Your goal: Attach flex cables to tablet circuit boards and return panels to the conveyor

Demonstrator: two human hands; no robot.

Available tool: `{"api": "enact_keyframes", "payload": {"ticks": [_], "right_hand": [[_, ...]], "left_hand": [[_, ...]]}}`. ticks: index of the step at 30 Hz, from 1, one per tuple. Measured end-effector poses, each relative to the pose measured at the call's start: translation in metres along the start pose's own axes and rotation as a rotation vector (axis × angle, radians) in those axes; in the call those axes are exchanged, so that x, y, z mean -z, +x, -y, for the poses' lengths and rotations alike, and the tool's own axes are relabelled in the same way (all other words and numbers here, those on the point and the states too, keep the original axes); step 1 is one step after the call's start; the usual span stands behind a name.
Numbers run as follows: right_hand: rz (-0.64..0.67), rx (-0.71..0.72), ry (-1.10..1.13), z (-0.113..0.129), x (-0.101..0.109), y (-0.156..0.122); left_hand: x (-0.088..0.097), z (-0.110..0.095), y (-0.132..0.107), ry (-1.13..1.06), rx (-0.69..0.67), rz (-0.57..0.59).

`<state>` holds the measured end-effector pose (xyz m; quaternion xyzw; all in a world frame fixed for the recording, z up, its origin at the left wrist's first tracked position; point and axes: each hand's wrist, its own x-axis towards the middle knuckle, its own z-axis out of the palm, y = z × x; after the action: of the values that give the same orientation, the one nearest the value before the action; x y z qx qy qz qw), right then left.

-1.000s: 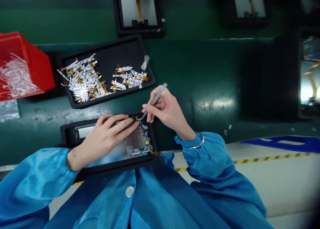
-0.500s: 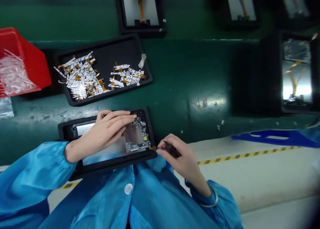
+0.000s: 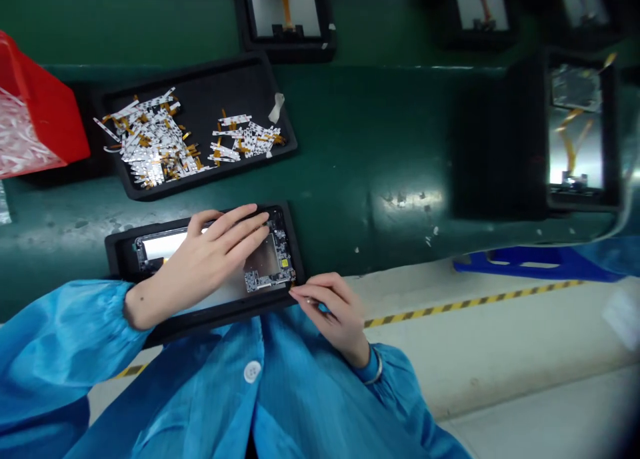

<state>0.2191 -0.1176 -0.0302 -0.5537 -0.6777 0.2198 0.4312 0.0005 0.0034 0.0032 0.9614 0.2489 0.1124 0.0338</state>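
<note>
A tablet-like device (image 3: 235, 295) with its back off lies in a black tray (image 3: 295, 245) at the table's front edge. A circuit board (image 3: 280, 235) shows at its right end. My left hand (image 3: 213, 259) rests over the device, fingers stretched out towards the board's upper part and covering its middle. At the tray's lower right corner, my right hand (image 3: 333, 309) pinches the end of a short orange ribbon cable (image 3: 293, 285) beside the board. A small shiny thing (image 3: 311, 301) shows among the curled fingers of that hand; its kind is hidden.
Behind stands a black tray (image 3: 205, 79) with piles of white strips with orange tails (image 3: 155, 142). A red bin (image 3: 55, 112) of white pieces is at left. More trays with opened devices stand at the back (image 3: 285, 45) and right (image 3: 575, 145). A blue object (image 3: 535, 262) lies beyond the table edge.
My right hand has moved left and slightly up, its fingertips now close against the tray corner with the orange ribbon cable. My left hand stays over the device. The view has shifted slightly.
</note>
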Motion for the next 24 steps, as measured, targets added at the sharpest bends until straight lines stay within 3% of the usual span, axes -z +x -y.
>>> {"api": "enact_keyframes", "payload": {"ticks": [4,9,17,24], "right_hand": [[0.044,0.125,-0.122,-0.004,0.000,-0.004],[0.082,0.168,-0.188,-0.004,0.004,0.000],[0.036,0.166,-0.118,-0.007,0.002,0.000],[0.064,0.215,-0.073,-0.005,0.000,0.009]], "left_hand": [[-0.002,-0.020,0.012,-0.244,0.016,0.041],[-0.010,-0.021,0.021,-0.377,0.053,0.129],[-0.013,-0.022,0.021,-0.328,-0.009,0.111],[0.000,-0.012,0.022,-0.622,0.171,0.008]]}}
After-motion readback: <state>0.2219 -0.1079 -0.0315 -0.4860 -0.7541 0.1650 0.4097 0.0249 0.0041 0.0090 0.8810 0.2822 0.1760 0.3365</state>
